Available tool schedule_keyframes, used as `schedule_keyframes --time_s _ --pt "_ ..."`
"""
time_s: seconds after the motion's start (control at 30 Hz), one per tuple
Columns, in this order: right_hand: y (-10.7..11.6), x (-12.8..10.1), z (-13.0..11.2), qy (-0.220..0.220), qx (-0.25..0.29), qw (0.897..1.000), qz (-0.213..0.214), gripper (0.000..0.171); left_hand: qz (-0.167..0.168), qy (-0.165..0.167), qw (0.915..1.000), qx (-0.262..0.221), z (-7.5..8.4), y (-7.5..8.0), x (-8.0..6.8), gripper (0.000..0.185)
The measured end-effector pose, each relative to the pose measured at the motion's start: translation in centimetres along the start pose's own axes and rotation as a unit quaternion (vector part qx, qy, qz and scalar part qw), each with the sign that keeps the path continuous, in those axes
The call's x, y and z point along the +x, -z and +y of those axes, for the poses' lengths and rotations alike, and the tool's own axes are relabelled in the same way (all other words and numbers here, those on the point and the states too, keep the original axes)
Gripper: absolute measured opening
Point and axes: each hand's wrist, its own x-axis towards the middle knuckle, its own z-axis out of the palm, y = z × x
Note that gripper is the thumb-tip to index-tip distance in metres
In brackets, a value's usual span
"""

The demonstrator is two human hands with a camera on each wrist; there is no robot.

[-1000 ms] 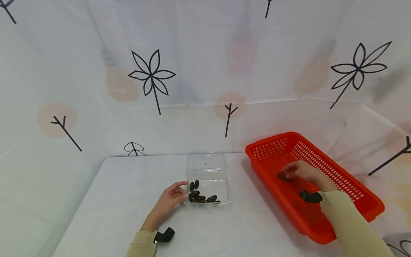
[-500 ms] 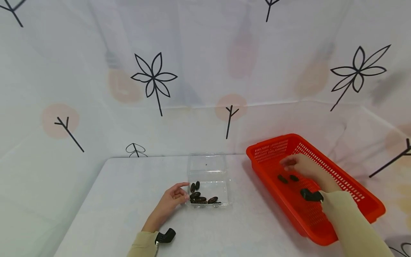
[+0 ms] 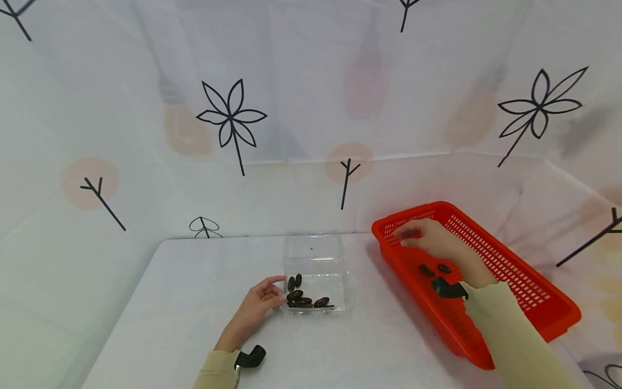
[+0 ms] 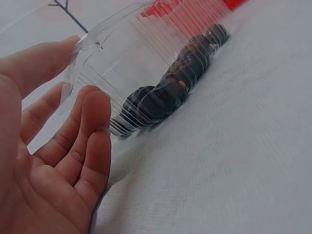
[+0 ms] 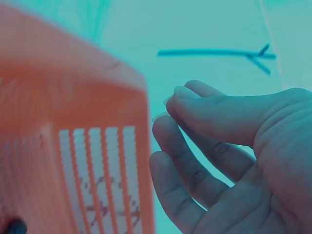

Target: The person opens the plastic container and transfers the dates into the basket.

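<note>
A hinged clear plastic box point(image 3: 335, 283) stands on the table with its lid folded back. Several small dark oval pieces point(image 3: 293, 295), glossy and brownish-black, lie along its left and front sides. My left hand point(image 3: 257, 300) rests beside it, fingertips at its left wall; the left wrist view has the fingers point(image 4: 97, 105) relaxed against the plastic. Over the far left end of a red basket point(image 3: 403, 275) is my right hand point(image 3: 427, 237). In the right wrist view its fingers point(image 5: 170, 180) are loosely bent with the thumb close by, and nothing shows between them.
Two more dark oval pieces point(image 3: 434, 269) lie on the basket floor below the right wrist. The basket's slotted walls rise around that forearm. A white cloth with leaf drawings point(image 3: 291, 124) hangs behind the table point(image 3: 194, 281).
My right hand has lifted and moved left and away from me, from the basket's floor to its far left rim, uncovering a second dark piece. My left hand stays at the box.
</note>
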Motion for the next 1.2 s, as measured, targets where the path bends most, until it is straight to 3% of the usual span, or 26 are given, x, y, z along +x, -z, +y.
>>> schedule_keyframes --time_s 0.3,0.57,0.7,0.87,1.2 --pt "-3.8 2.3 -3.5 -0.005 0.031 0.998 -0.046 0.025 0.001 -0.018 0.9998 0.001 -0.1 -0.1 0.0 0.053" --pt "-7.5 4.8 -5.7 0.049 0.067 0.992 -0.096 0.021 0.003 -0.016 0.9999 0.003 -0.1 0.1 0.1 0.052" --pt "-9.3 5.7 -6.3 0.060 0.092 0.987 -0.115 0.021 0.000 -0.015 0.9999 0.003 -0.2 0.0 0.1 0.053" --pt "-11.5 6.3 -6.8 0.042 0.126 0.980 -0.145 0.021 0.007 -0.004 1.0000 0.000 0.0 -0.3 0.1 0.054" --pt "-14.8 7.5 -7.0 0.080 0.152 0.965 -0.198 0.024 0.014 -0.001 0.9999 0.010 0.1 -0.2 -0.1 0.052"
